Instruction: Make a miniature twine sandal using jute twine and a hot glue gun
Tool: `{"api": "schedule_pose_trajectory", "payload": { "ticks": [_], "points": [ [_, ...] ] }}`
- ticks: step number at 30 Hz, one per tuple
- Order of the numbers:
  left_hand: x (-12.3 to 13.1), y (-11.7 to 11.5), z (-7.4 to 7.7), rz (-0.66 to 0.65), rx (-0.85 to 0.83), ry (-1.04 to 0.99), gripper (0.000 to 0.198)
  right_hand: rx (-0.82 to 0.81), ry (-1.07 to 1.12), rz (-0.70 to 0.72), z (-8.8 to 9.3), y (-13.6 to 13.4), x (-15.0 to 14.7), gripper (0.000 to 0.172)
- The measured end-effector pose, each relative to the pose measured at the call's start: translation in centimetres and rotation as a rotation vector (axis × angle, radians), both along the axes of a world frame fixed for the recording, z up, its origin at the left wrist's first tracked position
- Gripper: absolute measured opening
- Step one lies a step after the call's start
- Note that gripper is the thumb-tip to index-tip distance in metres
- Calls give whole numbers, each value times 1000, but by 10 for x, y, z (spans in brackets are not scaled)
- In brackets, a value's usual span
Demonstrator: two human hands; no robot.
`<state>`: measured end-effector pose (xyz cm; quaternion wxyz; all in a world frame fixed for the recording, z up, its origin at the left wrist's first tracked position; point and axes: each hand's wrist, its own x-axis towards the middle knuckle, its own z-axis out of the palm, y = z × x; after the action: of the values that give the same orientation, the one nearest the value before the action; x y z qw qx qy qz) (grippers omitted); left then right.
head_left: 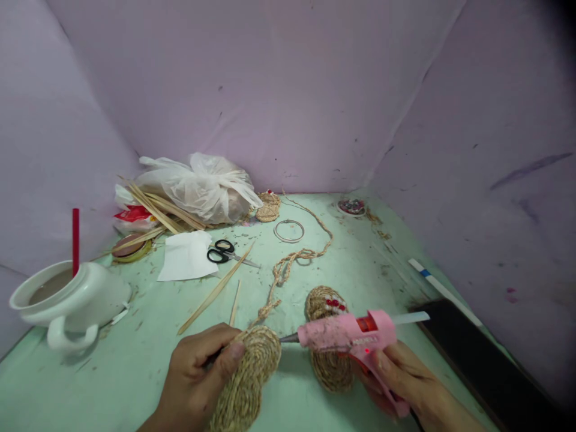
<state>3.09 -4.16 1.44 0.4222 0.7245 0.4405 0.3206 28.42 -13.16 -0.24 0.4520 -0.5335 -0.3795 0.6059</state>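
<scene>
My left hand [202, 372] pinches the edge of a woven straw sole [252, 378] near the bottom centre. A braided straw cord [284, 267] runs from the top of this sole back across the table. My right hand [396, 375] is wrapped round the handle of a pink glue gun [346, 333], which points left. Its metal nozzle is at the right edge of the held sole; whether they touch is hard to tell. Beneath the gun lies a second woven sole [333, 372] with red and white beads near its top, partly covered by the gun.
Black scissors [221, 252], white paper [184, 258] and straw strips [216, 288] lie left of centre. A white pot [96, 294] stands at far left. Behind are a plastic bag [202, 189], metal rings [289, 231] and a bead dish [351, 207]. A black board [486, 366] lies right.
</scene>
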Motion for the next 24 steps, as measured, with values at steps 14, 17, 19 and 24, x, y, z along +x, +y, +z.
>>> {"api": "schedule_pose_trajectory", "payload": {
  "ticks": [14, 17, 19, 24],
  "points": [
    [-5, 13, -11, -9, -438, -61, 32, -61, -163, 37, 13, 3, 3, 62],
    [-4, 13, -12, 27, -494, -110, 32, -59, -177, -18, 15, 2, 0, 61],
    [-3, 11, -10, 69, -499, -145, 30, -58, -167, -51, 18, 1, -3, 59],
    [0, 9, -8, 30, -495, -146, 29, -26, -129, -82, 20, 1, -6, 55]
  ]
}}
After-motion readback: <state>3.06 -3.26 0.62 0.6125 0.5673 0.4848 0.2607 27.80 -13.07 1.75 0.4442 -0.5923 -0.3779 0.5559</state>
